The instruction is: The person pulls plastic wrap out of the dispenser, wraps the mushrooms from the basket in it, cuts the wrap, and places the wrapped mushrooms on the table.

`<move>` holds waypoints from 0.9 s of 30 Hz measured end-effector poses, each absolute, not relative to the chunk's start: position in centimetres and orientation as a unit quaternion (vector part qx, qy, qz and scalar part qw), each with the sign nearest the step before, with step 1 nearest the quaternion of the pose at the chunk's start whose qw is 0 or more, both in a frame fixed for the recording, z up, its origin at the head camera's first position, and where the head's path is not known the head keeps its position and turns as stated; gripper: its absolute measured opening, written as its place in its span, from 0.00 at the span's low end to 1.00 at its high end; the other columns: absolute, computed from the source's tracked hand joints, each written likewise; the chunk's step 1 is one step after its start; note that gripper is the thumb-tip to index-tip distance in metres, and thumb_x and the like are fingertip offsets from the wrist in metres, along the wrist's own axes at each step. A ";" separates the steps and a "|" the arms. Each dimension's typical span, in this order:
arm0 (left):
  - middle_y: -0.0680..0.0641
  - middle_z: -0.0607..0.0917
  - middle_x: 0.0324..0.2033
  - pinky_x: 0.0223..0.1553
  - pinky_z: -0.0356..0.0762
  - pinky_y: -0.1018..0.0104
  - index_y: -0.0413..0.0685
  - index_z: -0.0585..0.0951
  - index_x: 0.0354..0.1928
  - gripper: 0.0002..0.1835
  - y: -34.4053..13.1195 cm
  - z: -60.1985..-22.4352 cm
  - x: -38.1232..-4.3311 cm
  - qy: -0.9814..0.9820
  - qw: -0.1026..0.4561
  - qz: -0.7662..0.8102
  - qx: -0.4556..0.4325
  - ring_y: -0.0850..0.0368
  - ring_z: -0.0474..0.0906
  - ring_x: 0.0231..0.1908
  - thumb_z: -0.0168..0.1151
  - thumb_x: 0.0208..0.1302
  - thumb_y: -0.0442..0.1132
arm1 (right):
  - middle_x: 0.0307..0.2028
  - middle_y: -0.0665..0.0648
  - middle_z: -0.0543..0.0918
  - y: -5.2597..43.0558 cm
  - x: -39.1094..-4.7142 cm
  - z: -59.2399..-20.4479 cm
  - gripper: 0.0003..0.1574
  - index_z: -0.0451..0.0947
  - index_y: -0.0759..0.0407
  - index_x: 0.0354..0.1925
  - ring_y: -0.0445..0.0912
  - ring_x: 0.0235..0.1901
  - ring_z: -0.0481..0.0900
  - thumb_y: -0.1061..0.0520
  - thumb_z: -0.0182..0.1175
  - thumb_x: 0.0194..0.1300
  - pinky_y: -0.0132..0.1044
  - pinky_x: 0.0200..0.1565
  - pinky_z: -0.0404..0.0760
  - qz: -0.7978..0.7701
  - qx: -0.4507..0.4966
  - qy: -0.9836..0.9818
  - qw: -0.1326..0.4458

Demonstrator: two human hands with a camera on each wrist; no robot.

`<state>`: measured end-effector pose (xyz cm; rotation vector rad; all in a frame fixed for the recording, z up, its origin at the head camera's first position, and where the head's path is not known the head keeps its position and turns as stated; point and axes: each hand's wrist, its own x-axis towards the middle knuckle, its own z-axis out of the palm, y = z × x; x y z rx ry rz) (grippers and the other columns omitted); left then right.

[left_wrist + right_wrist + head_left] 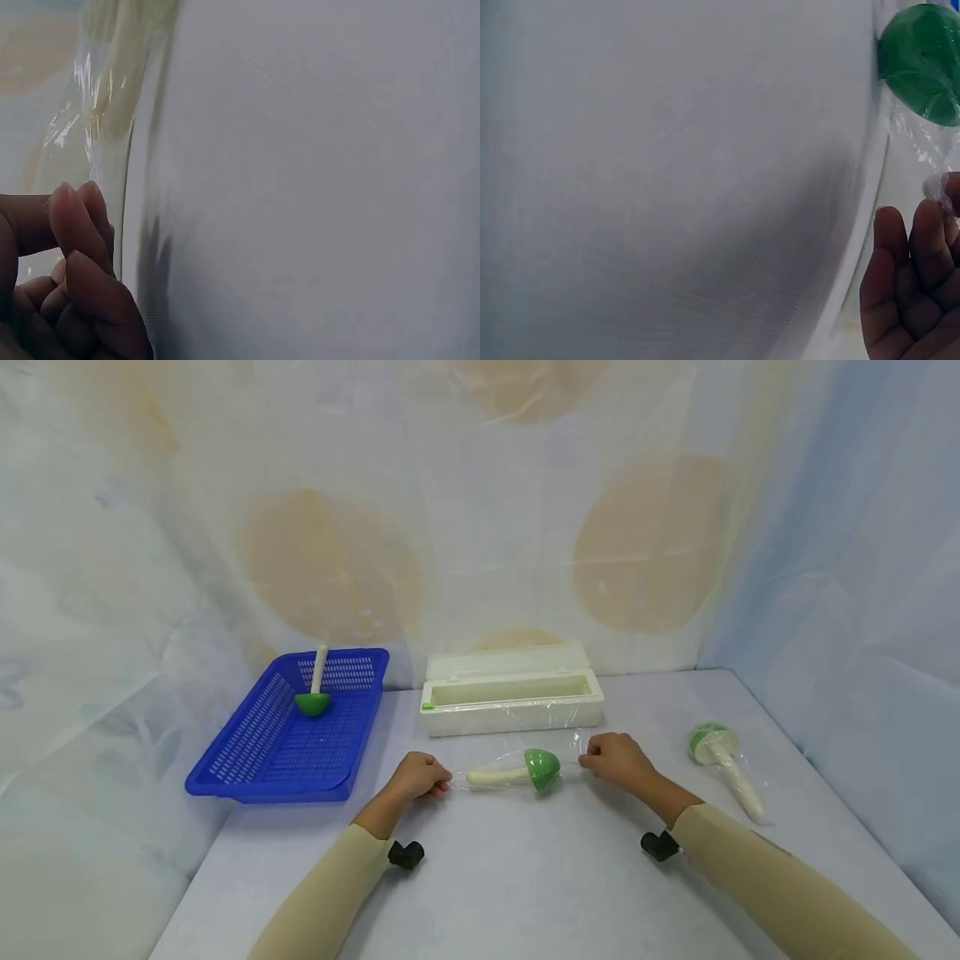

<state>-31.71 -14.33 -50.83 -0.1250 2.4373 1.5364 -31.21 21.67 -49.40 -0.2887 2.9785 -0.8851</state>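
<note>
The left hand and right hand pinch opposite ends of a clear wrapper, fingers closed on it. Inside, a green-capped mushroom lies between them, nearer than the open white box. A blue basket stands left.

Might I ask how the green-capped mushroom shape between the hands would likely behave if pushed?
If released, the mushroom shape might roll, given its rounded cap and narrow stem. It seems stiff, as that stem lies straight. Its glossy clear film may feel slippery.
</note>
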 end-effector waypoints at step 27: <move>0.50 0.77 0.23 0.25 0.68 0.64 0.46 0.77 0.24 0.14 -13.4 -51.2 -35.6 0.952 0.066 0.299 0.027 0.55 0.72 0.25 0.72 0.56 0.44 | 0.26 0.52 0.78 20.4 -35.2 -50.7 0.11 0.77 0.59 0.33 0.46 0.27 0.73 0.52 0.63 0.64 0.39 0.30 0.73 -0.240 -0.093 0.965 0.051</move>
